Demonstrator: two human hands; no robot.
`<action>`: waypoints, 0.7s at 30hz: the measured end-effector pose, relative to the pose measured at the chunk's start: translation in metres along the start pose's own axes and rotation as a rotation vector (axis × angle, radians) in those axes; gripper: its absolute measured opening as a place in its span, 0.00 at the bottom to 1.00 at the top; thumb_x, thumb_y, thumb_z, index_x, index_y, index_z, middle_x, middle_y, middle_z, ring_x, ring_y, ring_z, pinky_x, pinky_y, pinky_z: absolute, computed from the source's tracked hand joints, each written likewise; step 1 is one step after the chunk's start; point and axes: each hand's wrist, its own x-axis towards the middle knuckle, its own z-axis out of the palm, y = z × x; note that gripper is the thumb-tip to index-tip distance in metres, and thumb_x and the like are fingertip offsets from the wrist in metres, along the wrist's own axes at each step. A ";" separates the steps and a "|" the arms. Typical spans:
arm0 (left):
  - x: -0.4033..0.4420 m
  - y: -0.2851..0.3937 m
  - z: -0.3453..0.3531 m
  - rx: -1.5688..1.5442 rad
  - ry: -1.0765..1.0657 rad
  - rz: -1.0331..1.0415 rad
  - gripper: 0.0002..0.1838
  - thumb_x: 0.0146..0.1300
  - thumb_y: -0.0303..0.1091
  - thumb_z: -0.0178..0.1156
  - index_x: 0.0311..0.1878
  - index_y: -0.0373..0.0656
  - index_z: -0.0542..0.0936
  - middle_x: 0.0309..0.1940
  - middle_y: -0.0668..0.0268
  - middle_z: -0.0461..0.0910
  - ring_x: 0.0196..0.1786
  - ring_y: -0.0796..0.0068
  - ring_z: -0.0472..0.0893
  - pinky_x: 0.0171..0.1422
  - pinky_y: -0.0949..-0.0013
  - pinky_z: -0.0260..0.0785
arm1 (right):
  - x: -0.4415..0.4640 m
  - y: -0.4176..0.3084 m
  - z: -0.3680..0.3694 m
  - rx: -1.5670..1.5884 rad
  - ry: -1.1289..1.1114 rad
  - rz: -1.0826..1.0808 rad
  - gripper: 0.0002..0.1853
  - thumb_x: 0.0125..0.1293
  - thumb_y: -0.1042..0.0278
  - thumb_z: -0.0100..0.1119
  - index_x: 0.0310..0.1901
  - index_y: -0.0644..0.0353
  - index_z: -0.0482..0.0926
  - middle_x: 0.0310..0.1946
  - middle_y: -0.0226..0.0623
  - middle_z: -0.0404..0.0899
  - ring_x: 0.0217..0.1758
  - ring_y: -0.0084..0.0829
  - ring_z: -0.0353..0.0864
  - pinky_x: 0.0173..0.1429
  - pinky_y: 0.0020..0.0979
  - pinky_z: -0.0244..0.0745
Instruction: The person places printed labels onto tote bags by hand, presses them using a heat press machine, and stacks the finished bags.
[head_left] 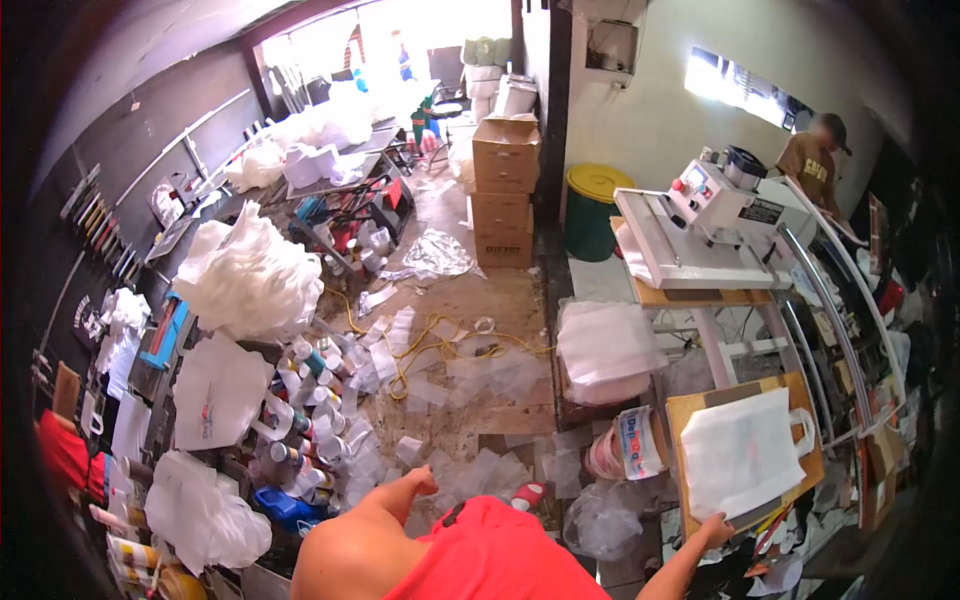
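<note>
A white bag (742, 455) with a loop handle lies on a brown board (690, 405) at the lower right. My right hand (714, 530) is at the bag's near edge; its fingers are too small to tell whether they grip it. Over the littered floor, my left hand (424, 481) hangs away from any object, its fingers bent, and I cannot make out whether it holds something. Left of the board stands a printed tub (638, 445). Above that lies a stack of white bags (604, 350).
A heat press (715, 210) stands on the right, with a person (812, 165) behind it. Cardboard boxes (505, 210) and a green bin (592, 225) stand farther back. Bottles, white fabric piles (245, 275) and a yellow cord (400, 375) lie to the left.
</note>
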 end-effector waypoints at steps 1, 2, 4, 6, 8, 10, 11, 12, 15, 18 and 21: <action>0.001 -0.002 0.002 -0.059 -0.016 -0.059 0.37 0.56 0.44 0.60 0.67 0.34 0.67 0.58 0.40 0.77 0.62 0.46 0.77 0.67 0.55 0.69 | 0.000 0.000 0.000 0.000 0.001 -0.001 0.24 0.62 0.49 0.57 0.49 0.61 0.78 0.46 0.49 0.84 0.51 0.53 0.83 0.57 0.51 0.74; 0.003 -0.001 0.004 -0.060 -0.016 -0.058 0.37 0.56 0.44 0.60 0.67 0.34 0.67 0.58 0.40 0.77 0.62 0.46 0.77 0.67 0.55 0.69 | -0.001 0.000 0.000 0.011 -0.006 0.007 0.24 0.62 0.49 0.58 0.49 0.62 0.78 0.46 0.49 0.83 0.51 0.53 0.83 0.57 0.50 0.74; 0.004 0.007 0.005 -0.098 0.046 -0.025 0.37 0.58 0.41 0.58 0.70 0.35 0.65 0.62 0.42 0.75 0.65 0.48 0.75 0.69 0.57 0.68 | -0.002 -0.002 -0.003 0.022 -0.011 0.015 0.24 0.62 0.49 0.58 0.49 0.62 0.78 0.46 0.50 0.83 0.51 0.53 0.83 0.57 0.50 0.74; 0.007 0.022 0.004 -0.117 0.057 0.010 0.36 0.58 0.41 0.58 0.70 0.36 0.65 0.62 0.42 0.75 0.66 0.47 0.75 0.69 0.58 0.68 | -0.002 -0.004 -0.006 0.046 -0.069 0.065 0.22 0.64 0.48 0.59 0.51 0.55 0.78 0.51 0.45 0.82 0.53 0.53 0.82 0.57 0.53 0.74; 0.012 0.039 0.002 -0.125 0.068 0.049 0.36 0.59 0.41 0.57 0.70 0.36 0.65 0.62 0.42 0.74 0.66 0.47 0.74 0.69 0.58 0.68 | -0.008 -0.007 -0.013 0.049 -0.070 0.065 0.22 0.64 0.48 0.59 0.52 0.55 0.78 0.51 0.45 0.82 0.54 0.52 0.82 0.57 0.54 0.73; 0.027 0.056 0.003 -0.095 0.089 0.143 0.33 0.58 0.40 0.58 0.67 0.36 0.68 0.60 0.43 0.77 0.63 0.46 0.77 0.67 0.56 0.70 | -0.014 -0.010 -0.018 0.049 -0.065 0.079 0.21 0.64 0.48 0.59 0.52 0.54 0.78 0.51 0.45 0.82 0.54 0.52 0.82 0.57 0.55 0.73; 0.040 0.069 -0.001 -0.076 0.081 0.155 0.33 0.58 0.40 0.58 0.67 0.36 0.68 0.60 0.43 0.77 0.63 0.46 0.77 0.67 0.56 0.70 | -0.015 -0.009 -0.019 0.052 -0.079 0.082 0.21 0.65 0.48 0.59 0.52 0.53 0.78 0.52 0.45 0.82 0.54 0.51 0.82 0.57 0.56 0.72; 0.060 0.084 -0.003 -0.073 0.136 0.284 0.29 0.58 0.40 0.58 0.61 0.36 0.72 0.55 0.43 0.79 0.59 0.45 0.78 0.64 0.54 0.72 | -0.022 -0.018 -0.028 0.053 -0.093 0.086 0.21 0.65 0.48 0.58 0.52 0.53 0.78 0.52 0.44 0.82 0.54 0.51 0.82 0.57 0.57 0.72; 0.083 0.170 -0.032 -0.075 0.268 0.598 0.17 0.58 0.40 0.57 0.43 0.35 0.80 0.42 0.42 0.82 0.48 0.41 0.81 0.55 0.47 0.74 | -0.001 0.005 0.001 0.075 -0.029 0.024 0.23 0.64 0.51 0.61 0.53 0.60 0.76 0.51 0.46 0.82 0.53 0.52 0.81 0.55 0.56 0.71; 0.078 0.304 -0.087 -0.084 0.363 0.943 0.13 0.61 0.38 0.56 0.36 0.36 0.79 0.35 0.40 0.80 0.44 0.38 0.80 0.49 0.43 0.72 | 0.048 0.086 0.085 0.497 0.064 -0.073 0.28 0.64 0.52 0.63 0.59 0.60 0.72 0.53 0.45 0.81 0.56 0.49 0.80 0.59 0.48 0.71; 0.087 0.449 -0.114 0.228 0.382 1.100 0.10 0.62 0.34 0.54 0.36 0.37 0.80 0.34 0.44 0.81 0.41 0.44 0.82 0.46 0.47 0.74 | -0.012 0.002 -0.008 0.015 0.029 0.016 0.23 0.60 0.50 0.64 0.50 0.58 0.78 0.47 0.45 0.83 0.50 0.50 0.82 0.57 0.52 0.72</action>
